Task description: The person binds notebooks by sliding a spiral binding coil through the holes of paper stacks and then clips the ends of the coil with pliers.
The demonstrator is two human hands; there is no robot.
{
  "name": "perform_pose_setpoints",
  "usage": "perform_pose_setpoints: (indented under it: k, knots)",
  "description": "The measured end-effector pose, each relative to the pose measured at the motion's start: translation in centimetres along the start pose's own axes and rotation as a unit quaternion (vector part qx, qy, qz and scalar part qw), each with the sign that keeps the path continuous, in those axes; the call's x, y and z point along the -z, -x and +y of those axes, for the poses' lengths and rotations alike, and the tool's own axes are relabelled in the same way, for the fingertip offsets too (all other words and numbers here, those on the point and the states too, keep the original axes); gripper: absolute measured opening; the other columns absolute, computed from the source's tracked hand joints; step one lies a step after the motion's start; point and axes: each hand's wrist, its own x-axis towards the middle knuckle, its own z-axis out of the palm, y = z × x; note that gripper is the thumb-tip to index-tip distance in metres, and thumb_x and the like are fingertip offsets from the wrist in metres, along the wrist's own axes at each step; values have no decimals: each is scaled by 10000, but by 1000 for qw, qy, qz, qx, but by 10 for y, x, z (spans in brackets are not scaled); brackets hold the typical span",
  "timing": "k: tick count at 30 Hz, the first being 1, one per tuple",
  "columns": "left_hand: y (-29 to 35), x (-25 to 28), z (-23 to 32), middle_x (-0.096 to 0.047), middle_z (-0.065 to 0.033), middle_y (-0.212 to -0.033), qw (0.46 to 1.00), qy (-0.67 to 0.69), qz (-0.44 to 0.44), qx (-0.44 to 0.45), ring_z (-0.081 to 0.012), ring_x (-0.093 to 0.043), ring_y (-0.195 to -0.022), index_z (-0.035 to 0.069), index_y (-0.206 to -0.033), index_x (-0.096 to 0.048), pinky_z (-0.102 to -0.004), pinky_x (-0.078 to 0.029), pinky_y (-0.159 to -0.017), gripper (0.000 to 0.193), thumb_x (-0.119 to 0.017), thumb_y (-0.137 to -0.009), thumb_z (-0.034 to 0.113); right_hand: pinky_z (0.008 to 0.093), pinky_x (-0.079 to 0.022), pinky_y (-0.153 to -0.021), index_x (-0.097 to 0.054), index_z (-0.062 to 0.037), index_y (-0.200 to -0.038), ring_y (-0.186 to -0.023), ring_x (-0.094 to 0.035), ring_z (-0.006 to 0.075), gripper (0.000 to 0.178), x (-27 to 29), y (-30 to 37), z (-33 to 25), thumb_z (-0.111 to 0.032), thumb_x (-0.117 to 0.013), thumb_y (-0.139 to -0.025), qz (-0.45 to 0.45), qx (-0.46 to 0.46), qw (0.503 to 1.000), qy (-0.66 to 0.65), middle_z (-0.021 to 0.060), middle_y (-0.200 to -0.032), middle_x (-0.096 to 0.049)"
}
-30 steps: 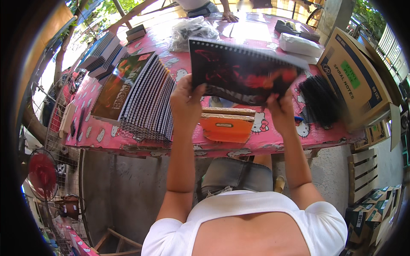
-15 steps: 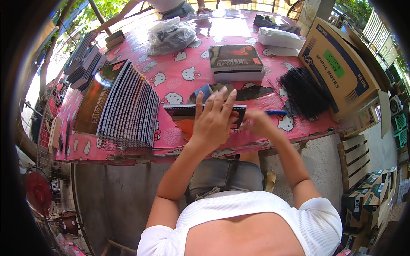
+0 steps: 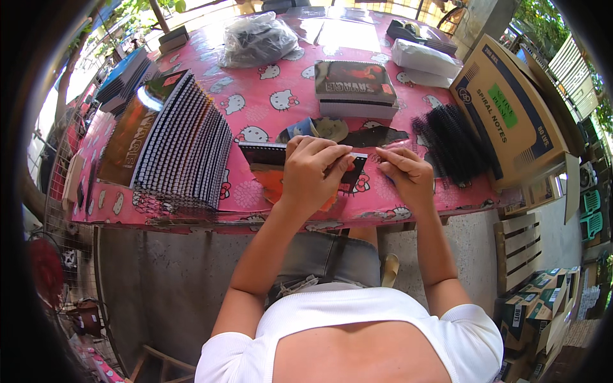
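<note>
An unbound-looking notebook (image 3: pixel 265 155) with a dark and orange cover stands on its edge, its row of punched holes facing up. My left hand (image 3: pixel 313 169) is closed round its upper edge, fingers over the far side. Just off the notebook's right end, my right hand (image 3: pixel 408 172) has thumb and fingertips pinched together; whatever is between them is too small to make out. To its right lies a heap of black spiral coils (image 3: pixel 454 142). Beyond my hands are a dark sheet (image 3: pixel 380 136) and a round pale thing (image 3: pixel 331 129) beside a blue one.
A tall row of spiral notebooks (image 3: pixel 185 137) stands at the left, with blue-covered books (image 3: pixel 124 73) behind. A notebook stack (image 3: pixel 355 86) sits mid-table. Farther back are a plastic-wrapped bundle (image 3: pixel 258 41) and a white packet (image 3: pixel 424 59). A large carton (image 3: pixel 511 105) borders the right.
My right hand has come up beside the notebook's end and pinched its fingers. The blue thing by it no longer shows. My left hand's fingers have curled down. The person across has left view.
</note>
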Motion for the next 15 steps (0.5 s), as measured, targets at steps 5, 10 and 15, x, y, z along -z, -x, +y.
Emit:
perform_pose_setpoints:
  k: [5,10,15]
  knots:
    - [2,1,7,-665,-38,-788,1000,6,-7,25,-203,-607,-777,94,-848,-724,-352,-389,-814,171,-737,-761,240,239,-470,-676,-705,-23,-963,-786,-593,89,201,0,-9,-9,-15,-733,-764,45,25,998,42,52,-899,-661]
    - [0,1,7,-663,-44,-784,999,17,-7,35,-214,-603,-768,88,-836,-724,-350,-395,-803,184,-745,-753,251,236,-454,-614,-691,-41,-887,-742,-605,104,120,0,-18,-6,-37,-729,-772,-32,6,995,-96,45,-876,-651]
    - [0,1,9,-662,-46,-788,999,8,8,37,-220,-602,-767,86,-830,-722,-347,-404,-791,174,-753,-743,235,260,-453,-592,-670,-31,-922,-713,-588,102,113,9,-23,-5,-55,-696,-815,-118,-64,985,-107,51,-861,-645]
